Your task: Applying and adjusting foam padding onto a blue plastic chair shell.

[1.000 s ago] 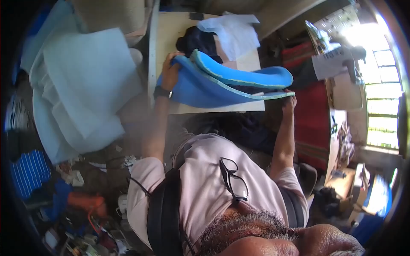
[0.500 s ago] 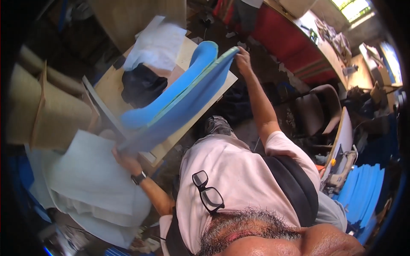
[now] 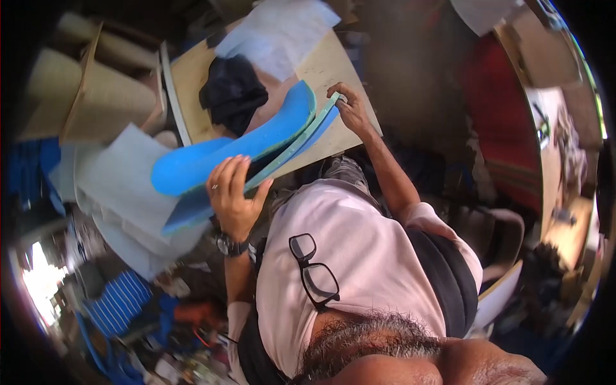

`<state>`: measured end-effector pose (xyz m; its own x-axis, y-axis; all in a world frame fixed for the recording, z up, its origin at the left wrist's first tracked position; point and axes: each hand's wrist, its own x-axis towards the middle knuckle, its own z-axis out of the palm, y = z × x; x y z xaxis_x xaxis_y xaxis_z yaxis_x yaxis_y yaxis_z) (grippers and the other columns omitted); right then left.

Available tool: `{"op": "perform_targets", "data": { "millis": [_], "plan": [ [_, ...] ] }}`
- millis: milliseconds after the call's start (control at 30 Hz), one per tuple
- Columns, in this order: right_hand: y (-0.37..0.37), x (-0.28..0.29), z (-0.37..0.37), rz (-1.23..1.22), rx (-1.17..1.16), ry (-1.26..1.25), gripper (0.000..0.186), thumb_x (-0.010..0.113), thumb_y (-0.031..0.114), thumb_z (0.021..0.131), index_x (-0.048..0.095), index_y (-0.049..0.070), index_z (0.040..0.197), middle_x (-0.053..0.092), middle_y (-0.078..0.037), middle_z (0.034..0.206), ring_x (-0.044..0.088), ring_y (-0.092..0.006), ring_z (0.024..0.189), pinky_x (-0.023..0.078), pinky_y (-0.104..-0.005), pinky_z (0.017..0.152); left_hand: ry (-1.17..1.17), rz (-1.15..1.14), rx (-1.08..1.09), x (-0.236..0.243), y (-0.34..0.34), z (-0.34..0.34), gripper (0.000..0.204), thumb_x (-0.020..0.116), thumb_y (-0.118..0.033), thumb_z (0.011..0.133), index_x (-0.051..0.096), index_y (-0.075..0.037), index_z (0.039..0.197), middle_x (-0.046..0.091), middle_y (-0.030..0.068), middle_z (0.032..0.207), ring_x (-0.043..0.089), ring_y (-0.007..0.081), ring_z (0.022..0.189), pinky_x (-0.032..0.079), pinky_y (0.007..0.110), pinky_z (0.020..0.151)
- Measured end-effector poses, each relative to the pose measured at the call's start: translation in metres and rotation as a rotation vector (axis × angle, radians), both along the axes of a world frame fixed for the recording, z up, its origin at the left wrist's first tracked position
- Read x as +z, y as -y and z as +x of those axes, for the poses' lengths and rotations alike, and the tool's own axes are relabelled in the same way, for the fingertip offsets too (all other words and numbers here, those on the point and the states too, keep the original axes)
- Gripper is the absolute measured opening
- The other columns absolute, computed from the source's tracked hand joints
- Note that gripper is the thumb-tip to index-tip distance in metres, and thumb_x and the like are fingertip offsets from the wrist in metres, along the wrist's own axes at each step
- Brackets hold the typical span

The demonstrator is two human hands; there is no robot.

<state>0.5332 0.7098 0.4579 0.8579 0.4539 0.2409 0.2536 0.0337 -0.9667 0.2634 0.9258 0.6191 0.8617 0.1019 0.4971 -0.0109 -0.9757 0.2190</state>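
Observation:
Two long, curved blue foam panels [image 3: 240, 154] with greenish edges lie one against the other, tilted over the table corner. A narrow gap shows between them toward their right end. My left hand [image 3: 232, 196] grips their near edge left of the middle, fingers on the upper panel and thumb toward me. At the far right end my right hand [image 3: 350, 109] pinches the edge of the lower panel. Behind the foam, a bunched black cloth [image 3: 234, 93] lies on the pale wooden tabletop [image 3: 324, 64].
A crumpled white sheet [image 3: 279, 35] lies at the table's far side. Large pale sheets [image 3: 125, 173] hang at the left, beside tan rolls [image 3: 119, 93]. A red-sided bench [image 3: 500, 122] stands at the right. Blue striped material [image 3: 119, 303] and clutter cover the lower left floor.
The foam panels have come nearer and turned flatter, showing more of the upper face. My left hand has moved from their left end to the near edge. The view has swung right.

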Motion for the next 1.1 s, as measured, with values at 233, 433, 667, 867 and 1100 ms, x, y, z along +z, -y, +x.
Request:
{"op": "perform_targets", "data": {
  "millis": [233, 433, 667, 867, 1100],
  "plan": [
    [0.022, 0.002, 0.01, -0.094, 0.176, -0.022, 0.019, 0.055, -0.006, 0.08, 0.061, 0.001, 0.096, 0.062, -0.006, 0.093, 0.058, -0.0175, 0.094, 0.047, -0.0325, 0.088, -0.051, 0.111, 0.176, -0.004, 0.038, 0.017, 0.025, 0.083, -0.019, 0.085, 0.074, -0.012, 0.108, 0.067, 0.0009, 0.108, 0.064, 0.0251, 0.101, 0.05, 0.042, 0.085],
    [0.023, 0.003, -0.002, -0.012, 0.024, 0.047, 0.018, 0.052, -0.003, 0.08, 0.06, 0.0, 0.096, 0.061, -0.007, 0.092, 0.058, -0.0178, 0.09, 0.046, -0.0314, 0.084, 0.002, -0.006, 0.119, -0.018, 0.043, 0.017, 0.018, 0.078, -0.013, 0.09, 0.07, -0.008, 0.106, 0.066, 0.0054, 0.104, 0.064, 0.0278, 0.095, 0.05, 0.044, 0.085],
    [-0.011, 0.009, 0.027, 0.006, 0.113, 0.048, 0.029, 0.051, -0.004, 0.077, 0.063, 0.0, 0.103, 0.063, -0.011, 0.101, 0.06, -0.0226, 0.103, 0.047, -0.0355, 0.096, 0.064, 0.05, 0.136, -0.029, 0.037, 0.026, 0.017, 0.074, -0.011, 0.093, 0.071, -0.006, 0.109, 0.067, 0.0092, 0.106, 0.065, 0.0311, 0.097, 0.05, 0.048, 0.087],
    [-0.055, -0.004, 0.038, 0.119, 0.318, -0.207, 0.024, 0.048, -0.001, 0.081, 0.061, 0.001, 0.101, 0.063, -0.005, 0.098, 0.059, -0.0147, 0.098, 0.048, -0.032, 0.093, 0.029, 0.008, 0.219, -0.019, 0.053, 0.042, 0.033, 0.081, -0.023, 0.086, 0.071, -0.004, 0.111, 0.067, 0.0122, 0.108, 0.065, 0.0336, 0.098, 0.051, 0.049, 0.088],
    [-0.045, 0.007, 0.048, 0.063, 0.403, 0.03, 0.029, 0.051, 0.003, 0.078, 0.061, 0.001, 0.105, 0.063, -0.013, 0.102, 0.06, -0.0283, 0.102, 0.046, -0.038, 0.096, 0.013, -0.05, 0.344, -0.019, 0.112, 0.089, 0.027, 0.087, -0.013, 0.081, 0.075, -0.008, 0.105, 0.068, 0.008, 0.1, 0.069, 0.0286, 0.084, 0.055, 0.041, 0.071]
  ]
}}
